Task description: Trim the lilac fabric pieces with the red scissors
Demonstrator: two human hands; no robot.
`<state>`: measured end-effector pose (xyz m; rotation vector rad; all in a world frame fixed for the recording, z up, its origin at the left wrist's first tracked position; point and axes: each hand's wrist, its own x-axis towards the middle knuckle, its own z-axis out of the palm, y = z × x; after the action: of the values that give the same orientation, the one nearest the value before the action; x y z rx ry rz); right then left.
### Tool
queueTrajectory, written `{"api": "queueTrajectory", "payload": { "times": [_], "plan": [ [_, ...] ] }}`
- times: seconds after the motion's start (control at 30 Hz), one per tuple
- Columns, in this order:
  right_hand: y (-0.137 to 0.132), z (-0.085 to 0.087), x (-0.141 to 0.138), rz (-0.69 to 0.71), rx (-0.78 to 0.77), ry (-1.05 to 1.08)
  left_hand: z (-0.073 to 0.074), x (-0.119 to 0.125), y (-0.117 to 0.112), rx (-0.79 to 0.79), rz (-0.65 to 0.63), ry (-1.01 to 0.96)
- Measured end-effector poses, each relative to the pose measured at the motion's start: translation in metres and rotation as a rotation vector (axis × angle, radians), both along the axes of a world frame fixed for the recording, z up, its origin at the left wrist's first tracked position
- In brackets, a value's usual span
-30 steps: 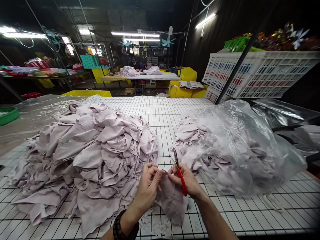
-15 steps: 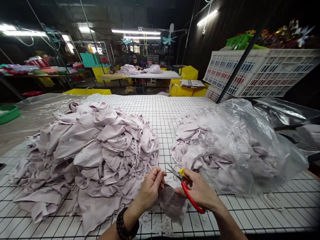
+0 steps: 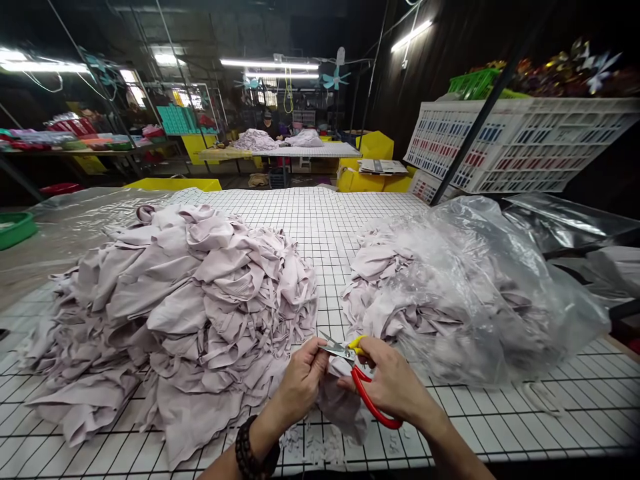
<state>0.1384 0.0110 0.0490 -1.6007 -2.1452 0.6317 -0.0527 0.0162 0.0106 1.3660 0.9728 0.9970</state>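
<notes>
Between my hands hangs a piece of pale mauve fabric (image 3: 344,408) over the table's near edge area. My left hand (image 3: 302,375), with a dark bead bracelet at its wrist, pinches an edge of this cloth. In my right hand (image 3: 390,375) is a pair of scissors (image 3: 373,400) with red and yellow handles. Their blades are parted and lie right at my left fingertips, by the pinched edge. Small pale scraps (image 3: 320,448) are strewn below the cloth. A large heap of similar pieces (image 3: 200,300) rises left of my hands.
On the right, a second fabric heap (image 3: 380,267) is partly covered by a clear plastic bag (image 3: 500,293). The table has a white gridded cover (image 3: 330,247). White crates (image 3: 500,143) stand at the right back; a green basin (image 3: 17,230) sits far left. Another person (image 3: 269,125) is at a distant table.
The scissors have moved left, bringing their blades to my left fingertips. My left hand stays nearly in place, and the view has shifted slightly.
</notes>
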Motion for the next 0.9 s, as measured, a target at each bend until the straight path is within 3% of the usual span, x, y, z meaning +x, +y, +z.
{"api": "queueTrajectory", "payload": {
  "times": [0.47,0.9],
  "plan": [
    [0.0,-0.004,0.0,0.022,0.029,-0.043,0.005,-0.002,-0.002,-0.089,-0.05,-0.049],
    [0.0,-0.018,0.003,0.026,0.1,-0.006,0.005,-0.002,-0.001,-0.146,-0.092,-0.092]
  ]
}}
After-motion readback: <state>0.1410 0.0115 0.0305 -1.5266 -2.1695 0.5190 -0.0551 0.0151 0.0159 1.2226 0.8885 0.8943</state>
